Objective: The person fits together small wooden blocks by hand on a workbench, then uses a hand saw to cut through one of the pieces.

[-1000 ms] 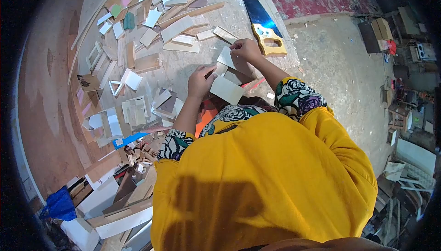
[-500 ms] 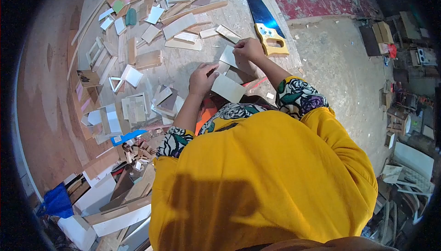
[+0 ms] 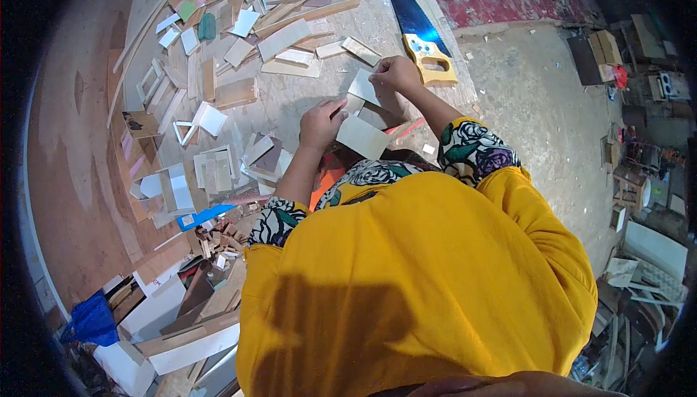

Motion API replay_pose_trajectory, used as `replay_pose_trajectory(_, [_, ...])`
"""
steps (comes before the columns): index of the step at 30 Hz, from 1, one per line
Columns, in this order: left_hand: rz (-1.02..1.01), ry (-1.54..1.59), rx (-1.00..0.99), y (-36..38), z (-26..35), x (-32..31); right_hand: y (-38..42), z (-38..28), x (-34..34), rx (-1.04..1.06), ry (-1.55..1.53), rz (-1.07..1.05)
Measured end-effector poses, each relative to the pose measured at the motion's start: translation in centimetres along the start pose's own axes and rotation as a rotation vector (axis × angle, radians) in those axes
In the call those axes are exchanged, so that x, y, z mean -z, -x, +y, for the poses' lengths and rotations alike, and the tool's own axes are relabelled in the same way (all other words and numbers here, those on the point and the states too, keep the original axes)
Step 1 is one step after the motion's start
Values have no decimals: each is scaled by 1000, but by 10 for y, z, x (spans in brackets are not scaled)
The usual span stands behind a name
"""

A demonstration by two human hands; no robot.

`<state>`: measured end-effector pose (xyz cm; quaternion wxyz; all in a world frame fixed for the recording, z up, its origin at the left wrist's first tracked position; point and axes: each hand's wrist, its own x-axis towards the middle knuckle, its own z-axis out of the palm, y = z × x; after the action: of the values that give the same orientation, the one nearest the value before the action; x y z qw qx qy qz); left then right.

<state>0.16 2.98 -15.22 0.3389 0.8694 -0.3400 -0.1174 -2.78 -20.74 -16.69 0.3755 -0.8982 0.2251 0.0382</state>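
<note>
Two pale flat pieces lie at the near edge of the worktable. My left hand [image 3: 321,123] is closed beside the nearer pale piece [image 3: 362,136]; its thumb and fingers come together, and what they pinch, if anything, is too small to name. The farther pale piece [image 3: 362,86] has my right hand [image 3: 396,75] at its right corner, with the fingertips pinched on it. Between the two pieces a darker flat piece [image 3: 377,117] shows partly. Just beyond my right hand lies a handsaw with a yellow handle [image 3: 431,63].
Many wood offcuts [image 3: 287,40] cover the table's far and left parts. A blue strip [image 3: 203,217] lies at its near left edge. Below are more scraps and a blue bag [image 3: 91,318]. Boxes [image 3: 605,48] stand on the floor at the right.
My right hand has shifted very slightly to the right and away from me. My left hand is nearly unmoved, and the pale pieces have barely changed place.
</note>
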Motion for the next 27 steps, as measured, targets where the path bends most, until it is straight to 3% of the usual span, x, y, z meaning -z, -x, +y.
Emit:
replay_pose_trajectory(10, [-181,-293,-135,-8,2,16,0,-2,4,-36,8,-29])
replay_pose_trajectory(16, [-120,-266,-254,-12,-1,16,-3,1,1,-58,6,-37])
replay_pose_trajectory(27, [-120,-276,-273,-11,0,17,1,0,-1,-35,26,12])
